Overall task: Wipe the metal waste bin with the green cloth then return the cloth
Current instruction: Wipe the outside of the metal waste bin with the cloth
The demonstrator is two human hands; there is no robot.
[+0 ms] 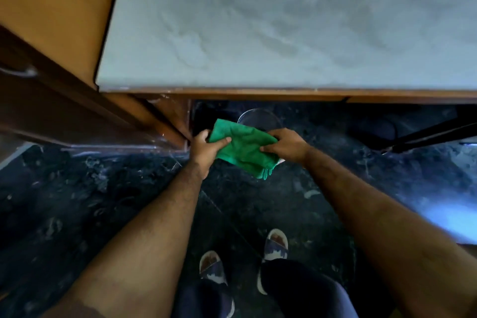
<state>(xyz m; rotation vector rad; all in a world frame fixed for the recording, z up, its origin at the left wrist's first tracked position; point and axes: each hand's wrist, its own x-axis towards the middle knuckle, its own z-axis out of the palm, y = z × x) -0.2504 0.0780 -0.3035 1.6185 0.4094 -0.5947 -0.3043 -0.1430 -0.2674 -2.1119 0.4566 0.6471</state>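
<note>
A green cloth (242, 147) is stretched between both of my hands above the dark floor. My left hand (205, 148) pinches its left edge with the thumb on top. My right hand (284, 144) grips its right edge. Under the cloth stands the metal waste bin (258, 119), seen from above. Only the far part of its round rim shows, just below the table's front edge. The cloth and my hands hide the rest of the bin.
A grey-topped table (284, 41) with a wooden edge fills the upper view. A brown wooden cabinet (51, 80) stands to the left. A dark metal frame (426, 137) crosses the floor at right. My feet in sandals (275, 245) stand on the dark marble floor.
</note>
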